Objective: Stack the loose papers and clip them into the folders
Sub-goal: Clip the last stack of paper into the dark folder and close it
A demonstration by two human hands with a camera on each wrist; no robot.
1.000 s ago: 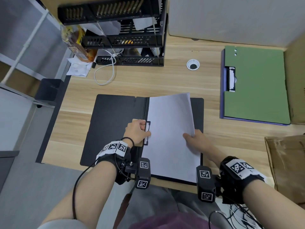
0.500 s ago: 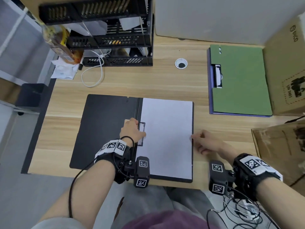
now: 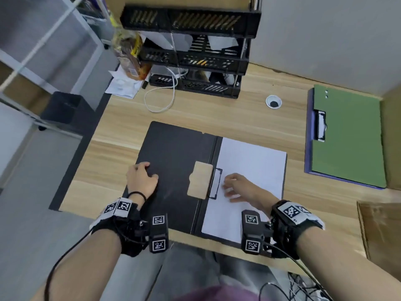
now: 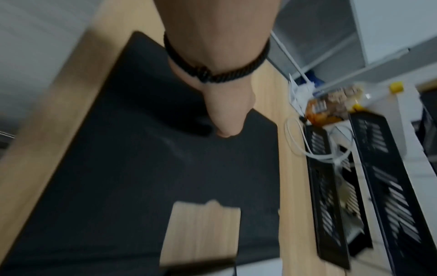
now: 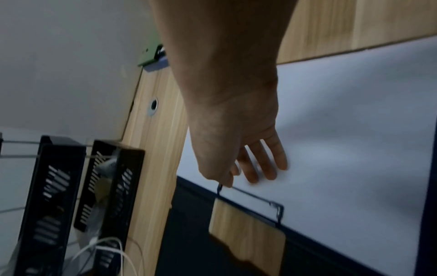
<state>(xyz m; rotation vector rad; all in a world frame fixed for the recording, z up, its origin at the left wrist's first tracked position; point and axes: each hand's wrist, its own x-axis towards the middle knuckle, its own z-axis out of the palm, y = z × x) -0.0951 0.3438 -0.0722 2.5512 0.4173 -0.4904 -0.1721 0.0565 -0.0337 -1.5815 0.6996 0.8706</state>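
A black folder [image 3: 173, 153] lies open on the wooden desk. White papers [image 3: 253, 168] lie flat on its right half, with the wire clip [image 3: 214, 183] down on their left edge. My left hand [image 3: 141, 177] is at the outer left edge of the folder's cover, thumb [image 4: 224, 115] on top and fingers curled at the edge. My right hand [image 3: 235, 187] rests on the papers just right of the clip, fingers straight [image 5: 267, 164]. A green folder [image 3: 347, 137] lies shut on a blue one at the far right.
Black stacked trays [image 3: 195, 61] stand at the back with a white cable [image 3: 160, 101] looping in front. A snack bag [image 3: 130, 57] leans at their left. A cable hole [image 3: 273, 102] sits mid-desk. Cardboard boxes [image 3: 379, 231] crowd the right edge.
My left hand let go of the clip and moved left to the cover's outer edge. My right hand came from the desk onto the papers beside the clip. The papers now lie flat.
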